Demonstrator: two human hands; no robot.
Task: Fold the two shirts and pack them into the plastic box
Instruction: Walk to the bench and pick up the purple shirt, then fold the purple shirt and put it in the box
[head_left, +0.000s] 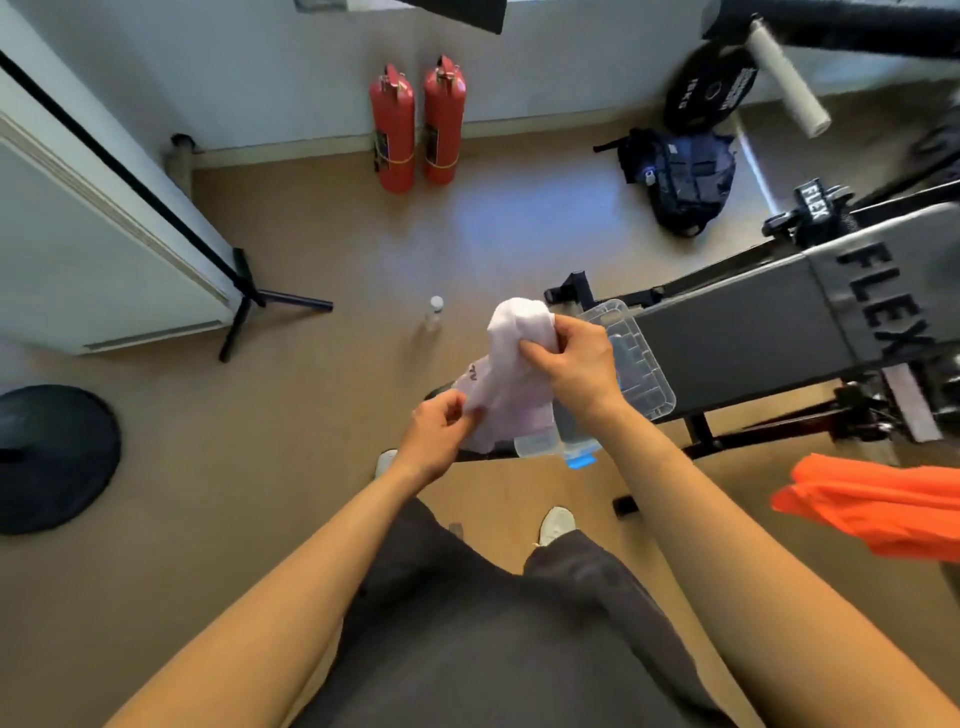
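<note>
A person standing over a weight bench holds a white shirt (511, 374) in both hands above a clear plastic box (636, 358). The right hand (576, 358) has its fingers (537, 354) closed around the bunched upper part of the shirt, while the left hand (439, 434) pinches the lower edge between thumb and fingers. The box sits at the near end of the bench's dark tabletop (737, 332), partly hidden behind the shirt and the right forearm; whether its near clear section is a lid cannot be told. An orange shirt (878, 506) lies well apart at the right edge of the frame. On the floor (311, 415) beyond stand two red extinguishers (418, 130), a small bottle (434, 314) and a dark backpack (680, 179).
</note>
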